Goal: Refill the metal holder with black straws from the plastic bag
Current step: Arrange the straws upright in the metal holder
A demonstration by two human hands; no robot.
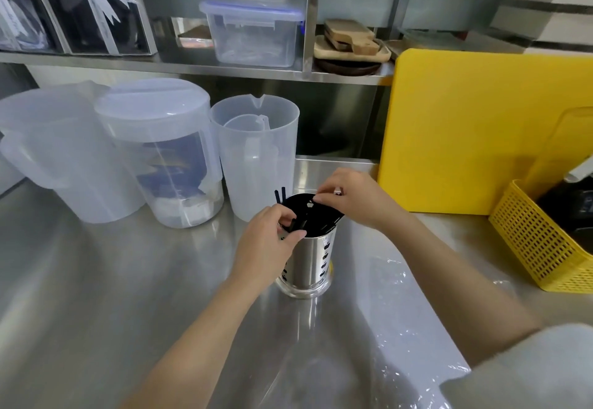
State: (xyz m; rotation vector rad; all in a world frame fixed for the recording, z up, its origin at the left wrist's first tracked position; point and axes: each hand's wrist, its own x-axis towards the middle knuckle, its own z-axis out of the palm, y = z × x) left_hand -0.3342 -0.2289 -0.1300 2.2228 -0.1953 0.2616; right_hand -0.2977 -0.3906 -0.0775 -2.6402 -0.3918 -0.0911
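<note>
A perforated metal holder (316,261) stands upright on the steel counter, at the centre of the view. Black straws (309,216) fill its mouth, and two of them (279,196) stick up above the far left rim. My left hand (266,246) is at the near left rim with thumb and fingers pinched on a few straws. My right hand (356,200) reaches over the far rim, its fingertips pinched on the straw tops. A clear plastic bag (404,299) lies flat on the counter to the right of the holder and runs under my right forearm.
Three translucent plastic jugs (253,152) stand behind and left of the holder, the nearest almost touching it. A yellow cutting board (465,126) leans at the back right. A yellow perforated basket (542,245) sits at the right edge. A shelf with clear boxes (253,33) is above.
</note>
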